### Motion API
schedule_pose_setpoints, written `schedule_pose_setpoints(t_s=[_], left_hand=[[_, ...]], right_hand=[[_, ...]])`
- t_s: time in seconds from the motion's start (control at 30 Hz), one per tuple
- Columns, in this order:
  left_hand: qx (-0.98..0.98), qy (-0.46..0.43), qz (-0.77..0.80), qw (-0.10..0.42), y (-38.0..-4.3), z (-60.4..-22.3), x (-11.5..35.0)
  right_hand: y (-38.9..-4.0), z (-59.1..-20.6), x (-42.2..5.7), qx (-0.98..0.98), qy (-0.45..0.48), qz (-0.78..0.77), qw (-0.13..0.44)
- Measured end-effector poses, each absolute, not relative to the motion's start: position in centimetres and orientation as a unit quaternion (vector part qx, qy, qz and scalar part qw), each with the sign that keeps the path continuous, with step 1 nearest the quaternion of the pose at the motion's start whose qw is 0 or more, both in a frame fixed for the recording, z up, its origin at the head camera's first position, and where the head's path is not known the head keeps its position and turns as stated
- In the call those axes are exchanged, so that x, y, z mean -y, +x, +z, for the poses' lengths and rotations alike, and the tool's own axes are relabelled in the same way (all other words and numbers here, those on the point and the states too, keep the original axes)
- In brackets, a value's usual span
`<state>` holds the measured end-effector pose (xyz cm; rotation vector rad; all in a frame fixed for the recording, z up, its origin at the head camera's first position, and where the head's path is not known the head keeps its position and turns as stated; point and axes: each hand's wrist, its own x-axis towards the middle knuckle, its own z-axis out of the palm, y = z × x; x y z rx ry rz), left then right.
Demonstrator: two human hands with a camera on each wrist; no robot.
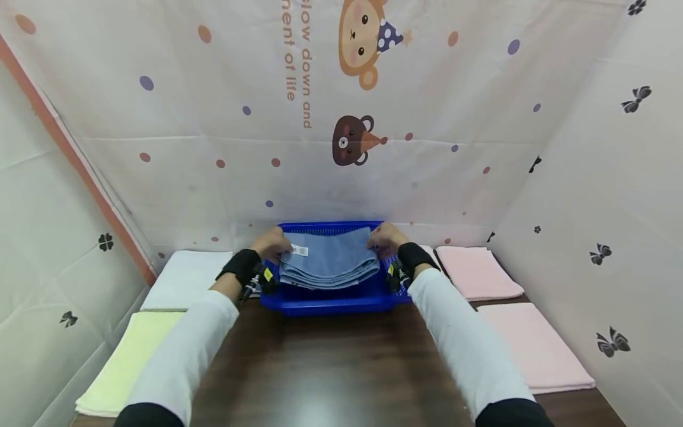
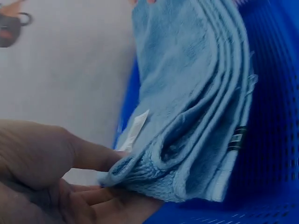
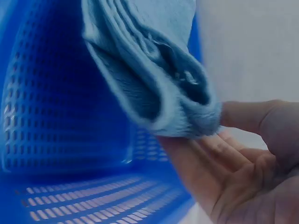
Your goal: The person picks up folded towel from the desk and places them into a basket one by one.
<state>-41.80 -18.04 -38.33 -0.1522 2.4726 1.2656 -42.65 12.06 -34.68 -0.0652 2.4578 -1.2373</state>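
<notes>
A folded blue towel [image 1: 331, 255] with a white tag is held over the blue plastic basket [image 1: 333, 307] at the back of the table. My left hand [image 1: 271, 244] pinches its left end near the tag, thumb above and fingers beneath, as the left wrist view shows with the towel [image 2: 187, 70]. At the opposite end my right hand [image 1: 386, 238] pinches the towel's folded edge; in the right wrist view the thumb and fingers grip the layered fold [image 3: 187, 112]. Slotted basket walls [image 3: 42, 107] show below and beside the towel.
On the left lie a white folded towel [image 1: 187, 279] and a yellow-green one [image 1: 133, 362]. Pink folded towels [image 1: 477, 273] lie on the right, with another pink towel [image 1: 536, 347] nearer. Dark wooden tabletop [image 1: 320, 367] extends in front. Printed cloth [image 1: 213, 184] hangs behind.
</notes>
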Motion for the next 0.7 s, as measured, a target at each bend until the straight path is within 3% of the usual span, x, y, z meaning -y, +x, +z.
schedule_pose_setpoints(t_s=[0.2,0.47,0.7], left_hand=[[-0.935,-0.072,0.298,0.181,-44.6,-41.8,15.4],[-0.961,-0.103,0.194,0.167,-41.5,-40.7,12.4],[-0.968,-0.103,0.173,0.149,-40.7,-41.8,12.2]], right_hand=[[-43.2,-37.7,-12.4,-0.899,0.035,-0.380,0.216],[-42.7,-38.7,-12.0,-0.901,0.019,-0.327,0.285],[-42.5,-39.5,-11.9,-0.904,0.010,-0.317,0.287]])
